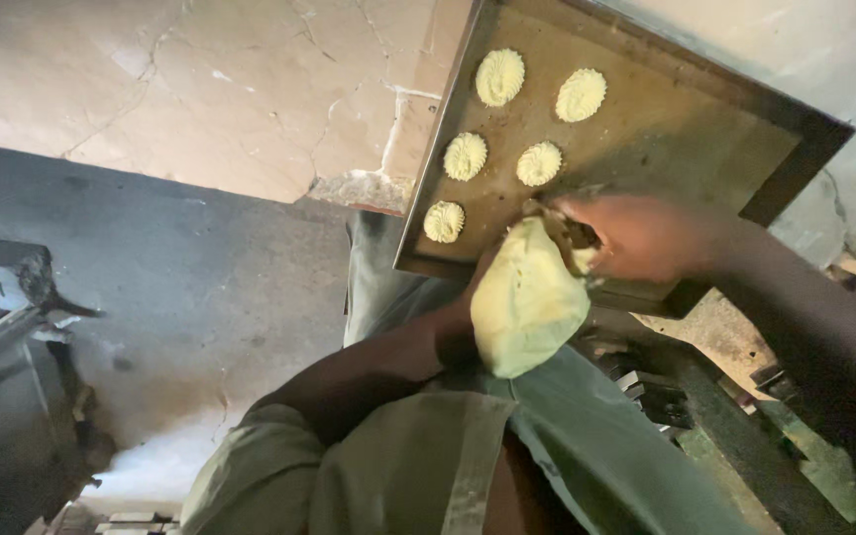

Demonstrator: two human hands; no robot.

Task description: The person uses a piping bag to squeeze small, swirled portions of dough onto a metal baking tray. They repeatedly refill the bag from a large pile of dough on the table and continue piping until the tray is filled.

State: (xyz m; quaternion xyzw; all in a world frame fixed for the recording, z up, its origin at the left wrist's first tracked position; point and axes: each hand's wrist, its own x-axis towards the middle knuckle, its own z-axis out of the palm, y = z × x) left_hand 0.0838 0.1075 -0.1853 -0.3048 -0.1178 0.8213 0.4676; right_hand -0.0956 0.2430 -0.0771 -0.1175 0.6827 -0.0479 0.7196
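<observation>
— Five piped dough rosettes already sit on the dark baking tray, in two short rows running from the tray's near left corner toward its far side. Where is the bag?

— The pale yellow piping bag hangs over the tray's near edge, just beside the nearest rosette. Its long axis is tilted: the fat, rounded end is low, toward the person's lap, and the narrow end points up and to the right, onto the tray's bare surface.

— Which hand has it?

— Both. The left hand comes in from below and is wrapped around the bulging lower part, mostly hidden behind the bag, so I see only the wrist and a bit of the palm. The right hand reaches in from the right side, fingers closed together around the narrow upper end, pinching it right over the tray.

— And the nozzle itself?

— Blurred and covered by the right hand's fingers; I cannot tell whether it touches the tray.

— What lies around?

— A cracked pale wall behind the tray, grey floor on the left, and the person's olive trousers beneath the bag.
</observation>
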